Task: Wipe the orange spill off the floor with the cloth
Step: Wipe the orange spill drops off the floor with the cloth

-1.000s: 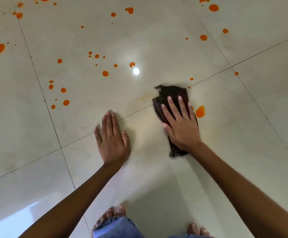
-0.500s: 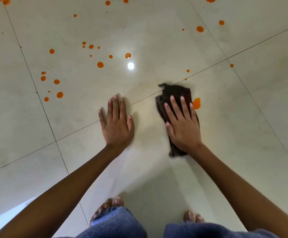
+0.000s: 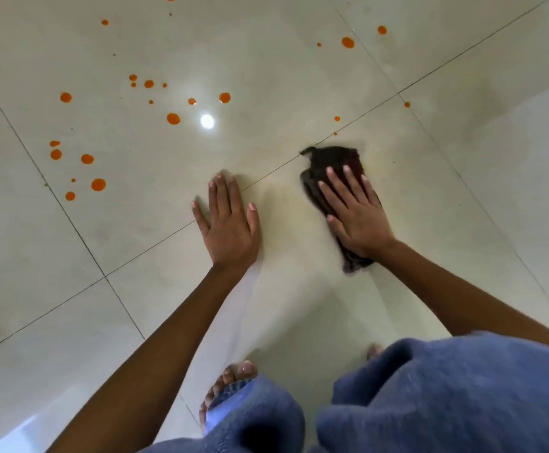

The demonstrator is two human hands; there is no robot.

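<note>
On the far left of the floor (image 3: pixel 21 256), a cluster of orange drops (image 3: pixel 98 184), round and not yet wiped, just beside a tile joint. Further right, more orange drops near a bright light reflection (image 3: pixel 207 121), again untouched.

Near the middle, left hand (image 3: pixel 229 223) flat on the tile, palm down, fingers (image 3: pixel 221 191) straight and lightly spread, thumb out to the side, holding nothing. Probably serving as a support for the body weight.

To the right, right hand (image 3: pixel 356 220) pressed flat on a dark cloth (image 3: pixel 335 160), fingers spread over it and not pinching, the cloth bunched and showing above the fingertips and below the wrist. Around the cloth a faint yellowish haze on the tile, possibly a thin film of the spill, though hard to tell. Above and to the right, small drops close to the joint and two larger ones far up near the top edge.

At the bottom, blue trousers (image 3: pixel 446 397) and bare toes (image 3: pixel 230 376), close to the wiped zone.

Risks from here, as a judgement: a flat palm without any grip could let the cloth slide out or roll up, leaving streaks. A cloth already soaked could smear orange instead of lifting it. The supporting hand could slip on a glossy, wet tile. Reaching left for the far cluster could drag a sleeve, knee or foot through fresh drops and spread them.
</note>
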